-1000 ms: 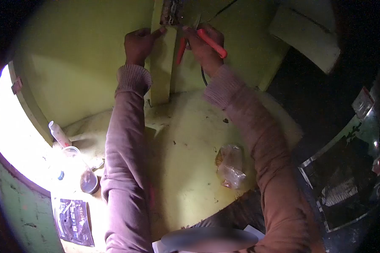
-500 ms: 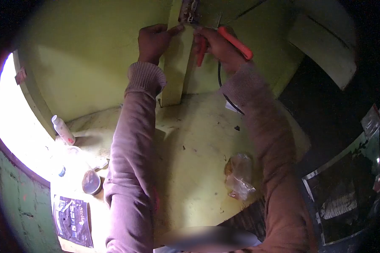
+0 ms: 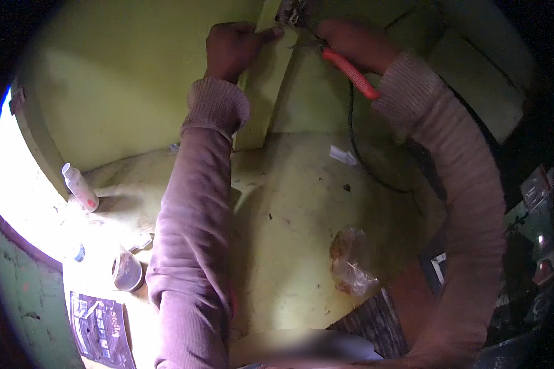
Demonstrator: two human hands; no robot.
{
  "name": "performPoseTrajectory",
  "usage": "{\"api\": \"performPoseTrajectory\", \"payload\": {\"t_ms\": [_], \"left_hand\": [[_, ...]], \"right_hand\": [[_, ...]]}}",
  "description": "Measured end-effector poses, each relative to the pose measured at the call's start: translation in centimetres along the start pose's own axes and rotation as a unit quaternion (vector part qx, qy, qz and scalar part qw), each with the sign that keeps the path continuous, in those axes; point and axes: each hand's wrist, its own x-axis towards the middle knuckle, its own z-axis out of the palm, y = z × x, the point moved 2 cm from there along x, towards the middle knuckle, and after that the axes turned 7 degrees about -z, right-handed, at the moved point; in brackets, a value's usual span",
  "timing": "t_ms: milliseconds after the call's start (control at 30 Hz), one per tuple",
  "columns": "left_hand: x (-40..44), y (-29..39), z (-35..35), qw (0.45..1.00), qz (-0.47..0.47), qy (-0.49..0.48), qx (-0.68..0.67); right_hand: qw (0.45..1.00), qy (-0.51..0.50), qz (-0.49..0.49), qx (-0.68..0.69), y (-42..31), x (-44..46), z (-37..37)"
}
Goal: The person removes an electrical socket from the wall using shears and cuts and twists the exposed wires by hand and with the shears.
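So the right hand point(image 3: 357, 46) just swung out wide to the right, and the pliers point(image 3: 351, 73) turned with it. The tips were pointing up a second ago; now they point left, just below the fitting point(image 3: 291, 12) high on the post point(image 3: 261, 104). To me that reads as a change of angle partway through the job, not a stop, since the left hand hasn't left its spot.

That left hand point(image 3: 234, 49) has its fingers curled, with one digit poking at the fitting's lower edge. Can't tell if it's pinching anything. The right one's gripping the pliers, though only one red handle shows, so no idea how far they're squeezed.

With that arm out of the way you can see more of the black cable point(image 3: 351, 117) hanging down to the table point(image 3: 289, 246), past a white scrap point(image 3: 343, 155). The plastic bag point(image 3: 354, 264) is sitting nearer the person.
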Motion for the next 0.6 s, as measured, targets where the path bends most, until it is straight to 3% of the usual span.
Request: {"api": "performPoseTrajectory", "payload": {"t_ms": [67, 133, 167, 233, 267, 367, 400, 433, 467, 500, 533, 567, 600], "left_hand": [[-0.3, 0.4, -0.2, 1.0, -0.017, -0.004, -0.024], [-0.4, 0.8, -0.7, 1.0, -0.019, -0.002, -0.006], [-0.5, 0.9, -0.8, 1.0, -0.023, -0.002, 0.011], [0.3, 0.4, -0.5, 0.999, -0.014, -0.011, 0.051], [0.7, 0.0, -0.2, 0.996, -0.003, -0.017, 0.09], [1.1, -0.9, 0.5, 0.999, 0.035, 0.006, 0.012], [0.8, -0.9, 0.4, 0.999, 0.046, 0.015, -0.013], [0.4, -1.1, 0.6, 0.996, 0.003, 0.025, -0.083], [0.0, -1.1, 0.5, 0.987, -0.04, 0.036, -0.152], [-0.4, -0.7, 0.2, 0.987, -0.041, 0.038, -0.15], [-0.6, -0.2, 0.0, 0.99, -0.059, 0.018, -0.13], [-0.7, 0.2, -0.1, 0.991, -0.076, -0.003, -0.11], [-0.9, 0.6, -0.3, 0.991, -0.075, -0.005, -0.109]], "right_hand": [[0.992, 0.0, -0.009, -0.123, -0.5, 0.7, -0.2], [0.969, -0.151, 0.015, -0.197, -1.0, 1.8, -0.9], [0.969, -0.149, 0.016, -0.196, -0.4, 1.8, -0.8], [0.939, -0.154, -0.167, -0.258, 0.4, 1.4, -0.3], [0.939, -0.156, -0.166, -0.257, -0.1, 1.0, -0.6], [0.944, -0.126, -0.123, -0.278, -2.4, -0.4, -2.3], [0.966, -0.035, -0.042, -0.251, -2.6, -1.2, -2.1], [0.974, 0.056, 0.037, -0.218, -2.6, -2.0, -1.8], [0.974, 0.057, 0.033, -0.218, -2.2, -2.7, -1.4], [0.971, 0.077, 0.141, 0.175, -1.4, -3.7, -0.9], [0.909, 0.073, 0.178, 0.369, -1.1, -4.2, 0.0], [0.807, 0.084, 0.227, 0.538, -1.3, -4.6, 0.5], [0.751, 0.155, 0.235, 0.598, -1.7, -4.5, 1.2]]}}
